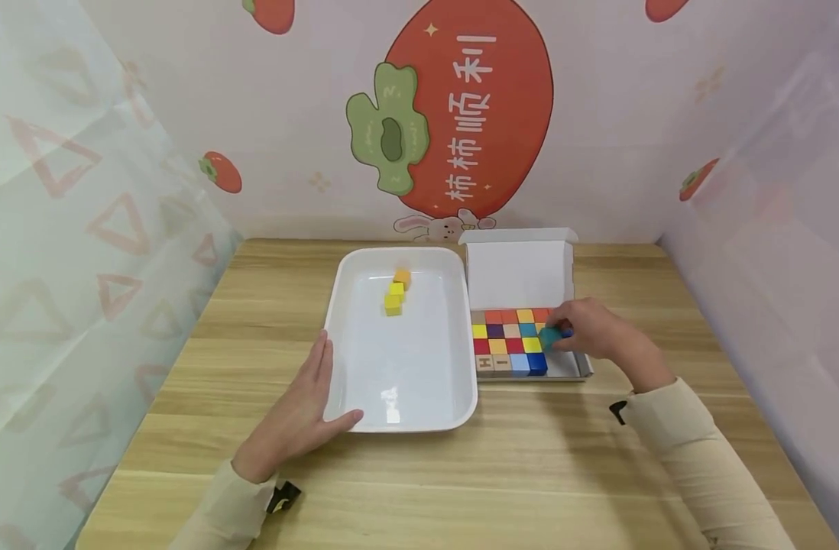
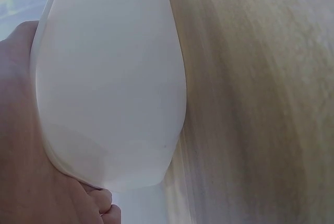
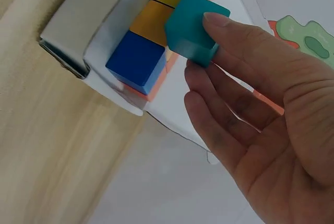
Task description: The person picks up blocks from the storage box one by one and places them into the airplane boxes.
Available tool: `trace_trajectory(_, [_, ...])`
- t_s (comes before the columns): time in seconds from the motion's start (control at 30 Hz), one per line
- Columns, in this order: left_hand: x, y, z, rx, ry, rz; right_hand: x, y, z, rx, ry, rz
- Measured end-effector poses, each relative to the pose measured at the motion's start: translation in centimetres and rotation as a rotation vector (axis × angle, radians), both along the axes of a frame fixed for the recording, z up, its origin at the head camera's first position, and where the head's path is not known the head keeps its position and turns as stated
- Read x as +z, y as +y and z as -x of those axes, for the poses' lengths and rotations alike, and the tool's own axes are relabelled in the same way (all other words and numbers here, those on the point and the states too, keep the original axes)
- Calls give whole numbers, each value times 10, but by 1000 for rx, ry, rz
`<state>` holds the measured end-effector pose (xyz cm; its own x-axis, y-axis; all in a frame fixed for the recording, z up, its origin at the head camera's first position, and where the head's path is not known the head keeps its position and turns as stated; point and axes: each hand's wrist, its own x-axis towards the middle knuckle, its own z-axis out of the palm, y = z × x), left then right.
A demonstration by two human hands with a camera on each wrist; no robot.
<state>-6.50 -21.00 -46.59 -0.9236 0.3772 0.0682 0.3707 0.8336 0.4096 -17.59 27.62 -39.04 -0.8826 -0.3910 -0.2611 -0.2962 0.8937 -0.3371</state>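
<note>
In the head view, my right hand (image 1: 591,328) pinches a teal cube (image 1: 549,338) between thumb and fingers, just above the open white cardboard box (image 1: 566,367). The right wrist view shows the teal cube (image 3: 193,28) up close, near a blue cube (image 3: 136,59) and an orange cube (image 3: 152,21) in the box. My left hand (image 1: 299,409) rests against the near left corner of a white tray (image 1: 469,382), fingers straight along its side and thumb at the front rim. Inside the tray lie an orange cube (image 1: 402,278) and two yellow cubes (image 1: 393,305).
Rows of coloured cubes (image 1: 509,346) fill the left part of the box, whose lid (image 1: 519,275) stands raised at the back. Tray and box sit side by side on a wooden table (image 1: 529,473). Printed cloth walls (image 1: 289,206) enclose the back and sides.
</note>
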Motion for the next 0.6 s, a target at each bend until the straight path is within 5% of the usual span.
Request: trace_trajectory(0.6, [5,1,-2,16,-22,-14,-20,2,-1,4,11,4])
